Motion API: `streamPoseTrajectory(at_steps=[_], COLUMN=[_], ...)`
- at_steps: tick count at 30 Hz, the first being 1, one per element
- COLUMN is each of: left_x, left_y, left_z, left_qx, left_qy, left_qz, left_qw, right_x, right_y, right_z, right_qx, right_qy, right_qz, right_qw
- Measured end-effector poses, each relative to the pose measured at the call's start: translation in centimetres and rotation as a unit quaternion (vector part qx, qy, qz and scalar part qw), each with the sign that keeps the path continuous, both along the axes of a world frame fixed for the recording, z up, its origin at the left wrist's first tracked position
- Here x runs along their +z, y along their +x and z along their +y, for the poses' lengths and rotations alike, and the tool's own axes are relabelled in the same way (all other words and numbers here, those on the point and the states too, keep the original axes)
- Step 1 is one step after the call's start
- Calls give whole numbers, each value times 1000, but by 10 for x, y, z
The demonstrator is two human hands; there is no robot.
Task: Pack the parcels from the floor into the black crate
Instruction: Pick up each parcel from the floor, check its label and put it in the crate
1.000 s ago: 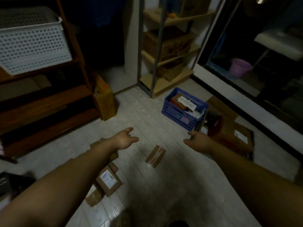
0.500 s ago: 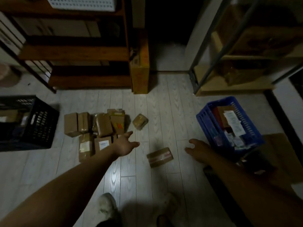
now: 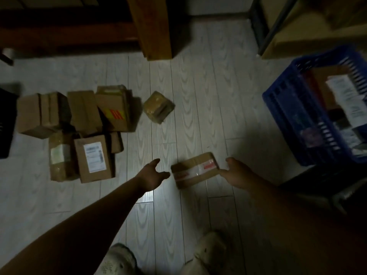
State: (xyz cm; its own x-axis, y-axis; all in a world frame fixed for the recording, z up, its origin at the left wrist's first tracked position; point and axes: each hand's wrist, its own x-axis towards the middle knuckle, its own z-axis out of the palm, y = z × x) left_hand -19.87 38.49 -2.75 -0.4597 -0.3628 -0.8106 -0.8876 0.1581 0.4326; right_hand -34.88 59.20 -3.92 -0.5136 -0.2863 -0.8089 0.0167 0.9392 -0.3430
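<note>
A small brown parcel with clear tape and red marks (image 3: pixel 195 170) lies on the pale plank floor between my hands. My left hand (image 3: pixel 152 175) hovers open just left of it, fingers apart. My right hand (image 3: pixel 235 172) is open at its right end, fingertips at or touching the edge. A heap of several brown parcels (image 3: pixel 79 132) lies to the left, one with a white label (image 3: pixel 93 156). A small taped parcel (image 3: pixel 157 107) sits apart behind. The black crate (image 3: pixel 6 124) shows only as a dark edge at far left.
A blue basket (image 3: pixel 282 116) holding boxes and papers stands at the right. A tall brown box (image 3: pixel 155 30) leans by a dark wooden shelf at the back. A metal shelf leg (image 3: pixel 256 30) is at back right. My shoes (image 3: pixel 210 253) are at the bottom.
The camera has tilted further down and closer to the floor. Both hands have drawn in to either side of the taped parcel; the black crate has slid almost out of view at left.
</note>
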Motion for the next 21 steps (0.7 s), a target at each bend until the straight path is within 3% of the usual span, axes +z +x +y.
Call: streamPoseTrajectory(at_steps=[7, 11, 15, 21], left_x=[-141, -172, -172, -70], left_y=[-14, -17, -8, 2], left_z=[28, 44, 37, 3], left_qx=[128, 164, 252, 202], left_qy=[89, 178, 180, 100], left_qz=[-8, 32, 82, 181], left_qw=[988, 970, 947, 957], right_x=[-162, -210, -210, -109], right_y=[-4, 5, 25, 41], right_z=[-4, -2, 2, -26], right_qx=[-50, -111, -176, -215], right_qy=[-3, -44, -99, -179], right_qz=[23, -33, -51, 1], right_qw=[998, 992, 978, 960])
